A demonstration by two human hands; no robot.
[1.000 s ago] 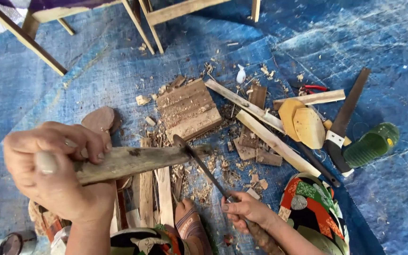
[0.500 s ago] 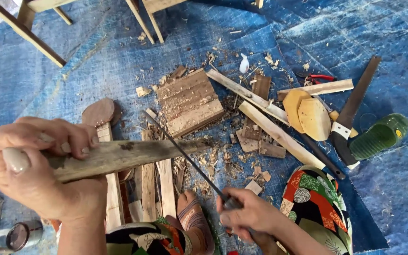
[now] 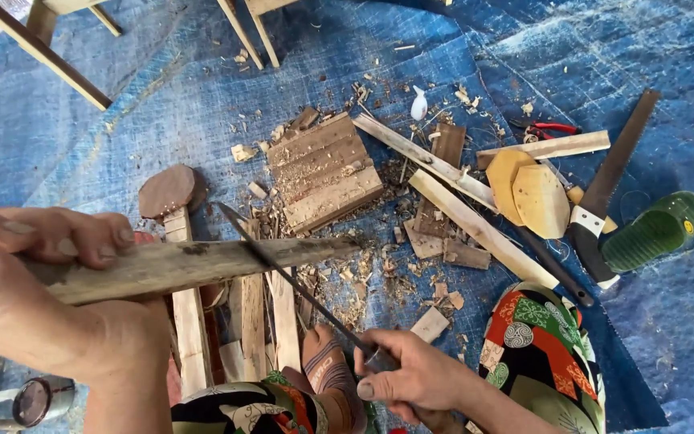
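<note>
- rough grey-brown wooden stick (image 3: 202, 267), held roughly level, far end over the chip pile
- thin dark knife blade (image 3: 283, 273) crossing it diagonally, probably biting in

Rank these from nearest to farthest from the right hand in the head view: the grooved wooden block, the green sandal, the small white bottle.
From the right hand:
1. Grooved wooden block, up and slightly left, just past the stick's tip.
2. Small white bottle, straight up near the chair legs, and green sandal, far right: too close to call.

Rough wooden stick (image 3: 194, 269), metal blade (image 3: 283, 273)
</note>
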